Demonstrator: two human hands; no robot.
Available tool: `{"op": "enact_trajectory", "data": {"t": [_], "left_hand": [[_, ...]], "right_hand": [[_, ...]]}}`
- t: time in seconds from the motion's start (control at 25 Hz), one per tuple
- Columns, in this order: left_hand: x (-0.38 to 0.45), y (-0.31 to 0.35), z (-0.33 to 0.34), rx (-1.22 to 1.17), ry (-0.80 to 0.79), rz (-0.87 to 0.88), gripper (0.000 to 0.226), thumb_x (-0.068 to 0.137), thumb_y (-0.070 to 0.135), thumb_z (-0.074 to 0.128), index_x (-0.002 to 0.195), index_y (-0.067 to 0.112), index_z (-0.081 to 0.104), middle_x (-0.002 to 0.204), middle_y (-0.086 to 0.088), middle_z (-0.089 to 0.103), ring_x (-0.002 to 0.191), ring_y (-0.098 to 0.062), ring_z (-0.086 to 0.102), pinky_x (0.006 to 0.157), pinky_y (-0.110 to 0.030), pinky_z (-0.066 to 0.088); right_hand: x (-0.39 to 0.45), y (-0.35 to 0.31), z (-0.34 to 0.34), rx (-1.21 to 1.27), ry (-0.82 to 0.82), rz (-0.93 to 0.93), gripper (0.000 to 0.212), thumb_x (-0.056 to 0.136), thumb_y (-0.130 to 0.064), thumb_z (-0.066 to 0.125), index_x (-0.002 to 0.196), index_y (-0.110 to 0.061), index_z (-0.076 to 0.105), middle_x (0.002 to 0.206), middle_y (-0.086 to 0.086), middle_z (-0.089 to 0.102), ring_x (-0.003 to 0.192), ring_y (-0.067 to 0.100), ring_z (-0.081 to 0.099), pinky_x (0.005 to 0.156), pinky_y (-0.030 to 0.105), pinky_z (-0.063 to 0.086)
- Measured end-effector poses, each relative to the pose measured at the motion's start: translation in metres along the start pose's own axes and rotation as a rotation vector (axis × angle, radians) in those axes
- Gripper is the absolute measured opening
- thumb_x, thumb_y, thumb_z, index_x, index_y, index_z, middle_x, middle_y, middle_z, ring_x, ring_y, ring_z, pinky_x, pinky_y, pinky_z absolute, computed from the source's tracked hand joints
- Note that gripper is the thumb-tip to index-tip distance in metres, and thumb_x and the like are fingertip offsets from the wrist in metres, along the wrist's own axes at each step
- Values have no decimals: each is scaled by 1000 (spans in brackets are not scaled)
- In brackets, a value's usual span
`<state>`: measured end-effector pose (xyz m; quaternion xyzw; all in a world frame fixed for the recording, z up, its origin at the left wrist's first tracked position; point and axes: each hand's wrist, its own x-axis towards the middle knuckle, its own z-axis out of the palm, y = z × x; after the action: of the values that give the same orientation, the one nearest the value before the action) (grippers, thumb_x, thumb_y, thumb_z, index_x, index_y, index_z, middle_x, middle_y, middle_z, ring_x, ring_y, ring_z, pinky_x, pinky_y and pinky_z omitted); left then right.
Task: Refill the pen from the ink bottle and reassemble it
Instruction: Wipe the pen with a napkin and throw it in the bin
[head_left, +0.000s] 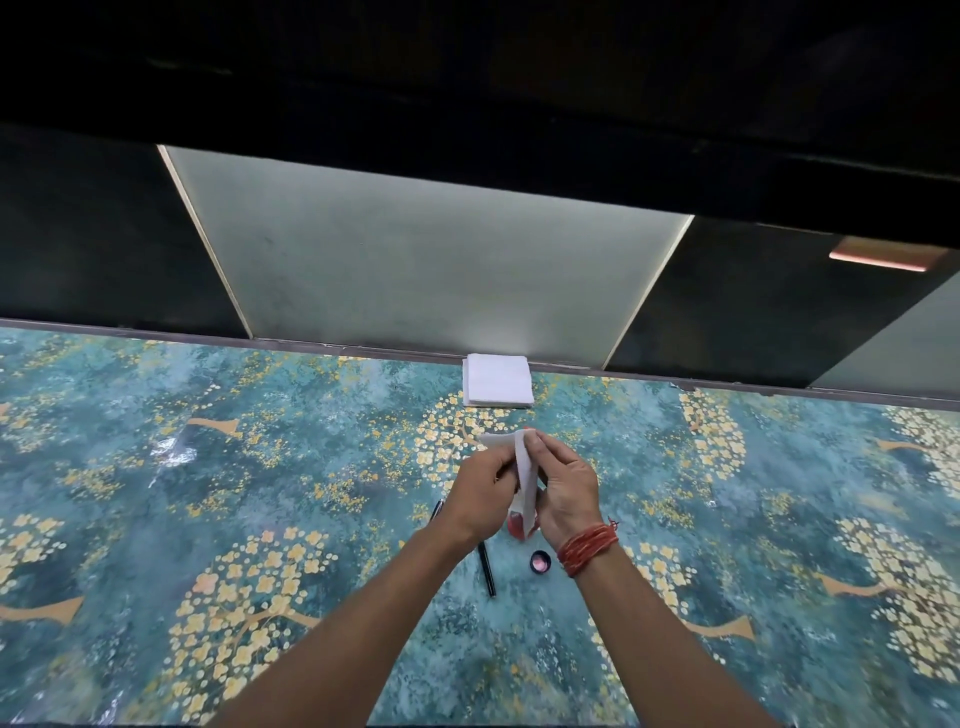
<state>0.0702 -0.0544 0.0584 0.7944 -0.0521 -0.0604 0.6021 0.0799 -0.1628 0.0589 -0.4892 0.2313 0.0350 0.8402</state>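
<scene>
My left hand (480, 486) and my right hand (563, 483) meet above the table, both pinching a white tissue (522, 467) that hangs down between them. Whether a pen part sits inside the tissue is hidden. Below the tissue stands the red ink bottle (516, 526), mostly covered by the paper and my hands. Its dark cap (540, 561) lies open side up, pink inside, just right of the bottle. A black pen piece (487, 569) lies on the table beneath my left wrist, and another thin black piece (435, 510) peeks out left of that wrist.
A stack of white tissues (498, 380) rests at the far edge of the table against the wall. The table (260, 467) has a glossy teal cover with yellow flower trees. A red thread band circles my right wrist (587, 548).
</scene>
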Motion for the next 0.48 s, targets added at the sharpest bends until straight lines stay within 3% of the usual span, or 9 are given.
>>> {"op": "enact_trajectory", "data": {"t": [0.16, 0.32, 0.48], "left_hand": [[-2, 5, 0, 59, 40, -10, 24, 95, 9, 49, 94, 11, 73, 82, -4, 70, 74, -21, 63, 71, -41, 55], [-7, 9, 0, 198, 117, 123, 21, 91, 4, 54, 95, 7, 74, 83, -2, 68, 70, -13, 55, 65, -23, 47], [-12, 9, 9, 308, 264, 179, 18, 80, 0, 55, 69, 9, 66, 65, -7, 63, 54, -16, 46, 52, -25, 32]], "right_hand": [[-6, 5, -5, -176, -66, -143, 28, 84, -14, 71, 106, 3, 71, 102, 23, 73, 91, 33, 71, 80, 38, 59], [-11, 10, -1, -251, 63, -301, 16, 84, -11, 73, 97, -2, 76, 93, 18, 76, 83, 25, 71, 74, 34, 60], [-17, 9, 17, -172, 162, -336, 9, 83, -5, 72, 90, -8, 77, 85, 6, 76, 81, 15, 70, 79, 31, 59]]}}
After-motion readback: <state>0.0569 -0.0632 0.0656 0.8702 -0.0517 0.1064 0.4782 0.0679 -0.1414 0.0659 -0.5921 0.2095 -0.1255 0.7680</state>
